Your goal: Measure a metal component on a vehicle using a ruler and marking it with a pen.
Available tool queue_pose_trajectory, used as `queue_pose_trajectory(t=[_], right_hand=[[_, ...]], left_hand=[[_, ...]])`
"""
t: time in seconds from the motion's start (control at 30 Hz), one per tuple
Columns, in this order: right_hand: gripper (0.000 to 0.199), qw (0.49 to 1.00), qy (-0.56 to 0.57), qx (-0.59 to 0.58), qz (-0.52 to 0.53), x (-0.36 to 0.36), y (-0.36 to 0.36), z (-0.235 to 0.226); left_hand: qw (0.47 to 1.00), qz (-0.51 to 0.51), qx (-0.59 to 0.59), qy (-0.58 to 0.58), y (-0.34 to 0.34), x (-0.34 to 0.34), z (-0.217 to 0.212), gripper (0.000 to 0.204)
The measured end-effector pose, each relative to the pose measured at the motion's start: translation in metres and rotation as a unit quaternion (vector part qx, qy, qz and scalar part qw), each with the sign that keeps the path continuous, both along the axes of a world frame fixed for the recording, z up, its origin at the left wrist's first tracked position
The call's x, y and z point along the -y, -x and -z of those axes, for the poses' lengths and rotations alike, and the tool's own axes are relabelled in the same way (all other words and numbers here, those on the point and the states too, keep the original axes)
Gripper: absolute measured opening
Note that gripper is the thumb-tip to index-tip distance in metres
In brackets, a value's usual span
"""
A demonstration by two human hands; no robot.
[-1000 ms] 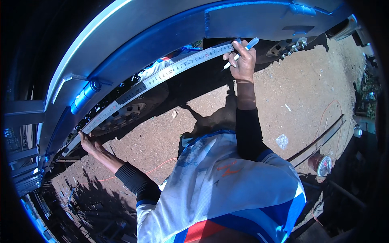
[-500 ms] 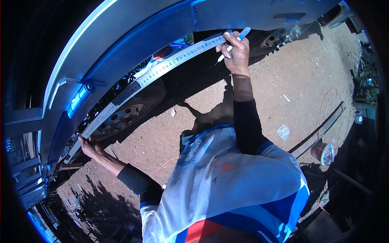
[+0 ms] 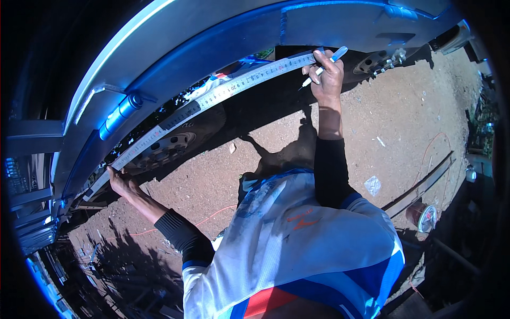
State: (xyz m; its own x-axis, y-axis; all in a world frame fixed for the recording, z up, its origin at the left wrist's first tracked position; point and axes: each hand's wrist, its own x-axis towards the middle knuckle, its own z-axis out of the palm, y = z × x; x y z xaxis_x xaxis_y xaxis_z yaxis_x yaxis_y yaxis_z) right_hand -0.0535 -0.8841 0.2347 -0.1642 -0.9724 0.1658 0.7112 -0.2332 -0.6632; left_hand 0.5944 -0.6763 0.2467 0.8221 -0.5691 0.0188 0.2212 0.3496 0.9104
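A long steel ruler (image 3: 249,77) with printed graduations stretches along the lower edge of the blue-grey metal panel (image 3: 332,26), bending with the lens. Its far right end is pinched by my right hand (image 3: 329,80). That same hand keeps a white marker pen with a blue end (image 3: 340,53) between its fingers, the thin tip pointing down and left. At the lower left, my left hand (image 3: 123,183) grips the ruler, with thumb and fingers closed at its edge. Part of the ruler's middle lies in shade.
A cylindrical hinge (image 3: 121,116) sticks out from the panel's left part. Beneath are vehicle wheels (image 3: 170,142), partly shaded. On the dirt ground lie a crumpled plastic piece (image 3: 373,185), an orange cord (image 3: 212,213), a long metal bar (image 3: 419,183) and a round container (image 3: 426,218).
The view has shifted, so panel, ruler and hands sit slightly farther right and mostly lower in the picture. Both hands keep their hold; the ruler stays along the panel.
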Motion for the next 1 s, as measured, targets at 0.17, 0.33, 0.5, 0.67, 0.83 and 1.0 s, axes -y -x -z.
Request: queue_pose_trajectory(t=[0.17,0.33,0.5,0.67,0.83,1.0], right_hand=[[0.012,0.999,-0.007,-0.03,0.009,-0.001,0.005,-0.003],[0.01,0.999,-0.008,-0.037,0.009,0.001,0.006,0.001],[0.009,0.999,-0.016,-0.03,0.015,0.003,0.014,0.01],[0.01,0.998,-0.027,-0.05,0.019,0.003,0.006,0.006],[0.012,0.999,-0.01,-0.033,-0.016,0.015,0.026,0.031],[0.011,0.999,0.003,-0.04,-0.032,0.017,0.028,0.031]], left_hand=[[0.999,-0.038,-0.012,0.013,0.029,0.017,-0.007,0.019],[0.998,-0.054,0.001,0.019,0.049,0.015,-0.02,0.015],[0.998,-0.061,0.013,0.017,0.049,0.017,-0.017,0.014],[0.997,-0.036,0.023,0.06,0.048,0.009,-0.019,0.014],[0.996,-0.06,0.009,0.06,0.059,0.014,-0.025,0.013],[0.996,-0.063,-0.001,0.066,0.065,0.014,-0.025,0.015]])
